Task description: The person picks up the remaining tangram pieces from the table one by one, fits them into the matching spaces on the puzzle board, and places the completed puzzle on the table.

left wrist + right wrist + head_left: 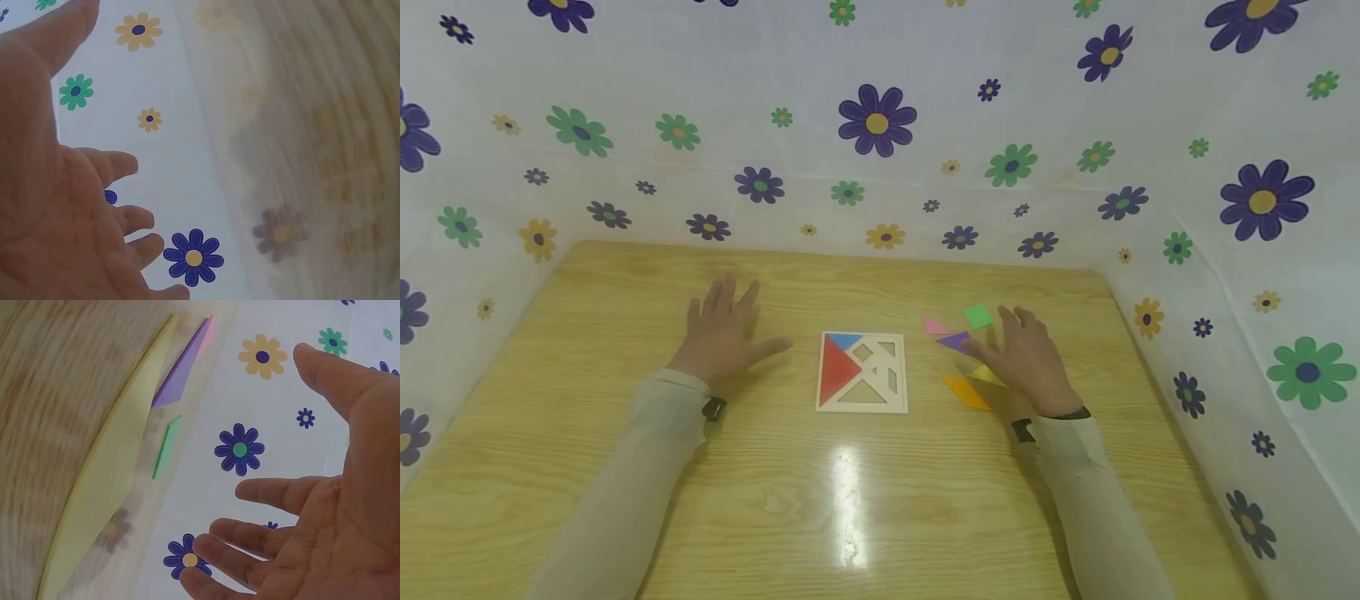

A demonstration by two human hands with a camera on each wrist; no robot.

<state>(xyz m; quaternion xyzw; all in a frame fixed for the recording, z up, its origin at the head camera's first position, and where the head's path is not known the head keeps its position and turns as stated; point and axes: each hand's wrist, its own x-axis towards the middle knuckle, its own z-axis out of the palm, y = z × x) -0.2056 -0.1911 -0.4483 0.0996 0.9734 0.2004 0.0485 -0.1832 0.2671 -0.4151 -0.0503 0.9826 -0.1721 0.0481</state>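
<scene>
A white tangram frame (899, 405) lies mid-table, with a red triangle (838, 370) and a blue triangle (846, 341) set in its left side and upper edge; its other cutouts show bare. My left hand (721, 337) is spread over the wood left of the frame, holding nothing. To the right, my right hand (1030, 354) hovers above loose pieces, fingers extended and holding nothing. Near it lie a purple triangle (953, 341), partly behind the thumb, a yellow piece (106, 462), partly covered in the head view, an orange parallelogram (967, 393), a green square (978, 317) and a pink triangle (935, 326).
The wooden table (760, 500) is bounded at the back and sides by a white flowered sheet (925, 67). Both wrists carry dark straps. A bright reflection falls on the wood in front of the frame.
</scene>
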